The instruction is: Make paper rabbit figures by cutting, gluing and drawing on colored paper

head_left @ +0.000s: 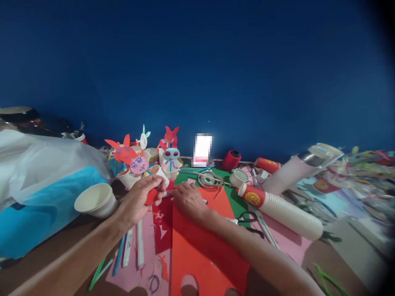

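Step, it seems: handling red piece [150, 198], lower half, left of centre | left hand [140, 198]: fingers pinch it | right hand [191, 200]: fingers bent, cannot tell grip | next move likely needs steady hold

red paper piece [151, 197]; orange sheet [193, 242]; dark blue wall [197, 74]; white cup stack [290, 216] with red-and-yellow print.

No words readable: at half past seven, dark lettering [129, 242] blurs on a white marker [126, 255]; at four, a round yellow emblem [254, 199] fronts the cup stack [290, 218]!
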The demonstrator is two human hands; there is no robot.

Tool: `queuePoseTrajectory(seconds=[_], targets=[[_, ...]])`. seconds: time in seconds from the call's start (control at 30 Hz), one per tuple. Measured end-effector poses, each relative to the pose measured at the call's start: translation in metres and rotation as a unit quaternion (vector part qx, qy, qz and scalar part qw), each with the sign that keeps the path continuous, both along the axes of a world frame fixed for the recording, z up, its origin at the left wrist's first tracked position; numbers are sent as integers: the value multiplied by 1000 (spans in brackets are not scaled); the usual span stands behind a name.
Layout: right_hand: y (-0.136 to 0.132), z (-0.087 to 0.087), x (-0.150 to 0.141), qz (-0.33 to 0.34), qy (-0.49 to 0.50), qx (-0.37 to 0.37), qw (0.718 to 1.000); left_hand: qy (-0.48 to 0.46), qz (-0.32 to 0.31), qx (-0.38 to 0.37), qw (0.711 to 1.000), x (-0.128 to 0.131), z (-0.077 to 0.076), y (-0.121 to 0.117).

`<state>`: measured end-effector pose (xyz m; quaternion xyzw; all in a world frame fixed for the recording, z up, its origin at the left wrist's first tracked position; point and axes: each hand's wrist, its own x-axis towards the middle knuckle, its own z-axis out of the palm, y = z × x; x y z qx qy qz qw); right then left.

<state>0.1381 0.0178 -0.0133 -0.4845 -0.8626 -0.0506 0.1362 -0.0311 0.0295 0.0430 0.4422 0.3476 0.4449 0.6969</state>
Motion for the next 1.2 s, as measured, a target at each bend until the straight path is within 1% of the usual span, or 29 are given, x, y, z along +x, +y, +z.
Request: queuePoseTrajectory(seconds=[0.07, 0.23, 0.33, 0.4, 0.47, 0.57, 0.63, 0.7, 0.77, 0.83, 0.9, 0.97, 1.03, 1.07, 1.13, 1.2], targets=[[6, -4, -8, 9, -4, 0, 1000, 13, -11, -8, 1000, 2, -1, -3], [20, -24, -18, -15, 41, 15, 999, 32, -58, -25, 997, 5, -2, -8], [23, -28, -23, -2, 41, 22, 999, 54, -70, -28, 996, 8, -4, -10], [22, -23, -23, 3, 38, 28, 999, 63, -72, -26, 995, 8, -6, -10], [15, -13, -18, 12, 48, 31, 998, 61, -73, -23, 995, 6, -7, -9], [-2, 5, 3, 48, 126, 9, 991, 71, -60, -13, 996, 5, -9, -6], [-14, 15, 22, 67, 205, -36, 976, 115, -45, 10, 992, 6, -12, -5], [-22, 19, 40, 67, 289, -105, 949, 176, -32, 48, 983, 9, -15, -6], [-26, 20, 53, 47, 365, -187, 911, 235, -21, 89, 968, 13, -20, -8], [-27, 18, 59, 31, 424, -255, 868, 281, -20, 122, 952, 17, -23, -11], [-29, 16, 59, 27, 460, -302, 835, 299, -45, 143, 942, 20, -26, -16], [-31, 14, 56, 30, 474, -344, 810, 299, -102, 146, 937, 23, -29, -20], [-34, 14, 52, 30, 470, -369, 801, 303, -154, 143, 930, 24, -32, -23], [-36, 15, 50, 30, 463, -372, 804, 307, -170, 147, 925, 24, -33, -24], [-38, 19, 49, 39, 441, -367, 818, 312, -187, 163, 917, 23, -34, -24], [-37, 25, 54, 56, 419, -368, 828, 301, -206, 162, 917, 20, -34, -23]])
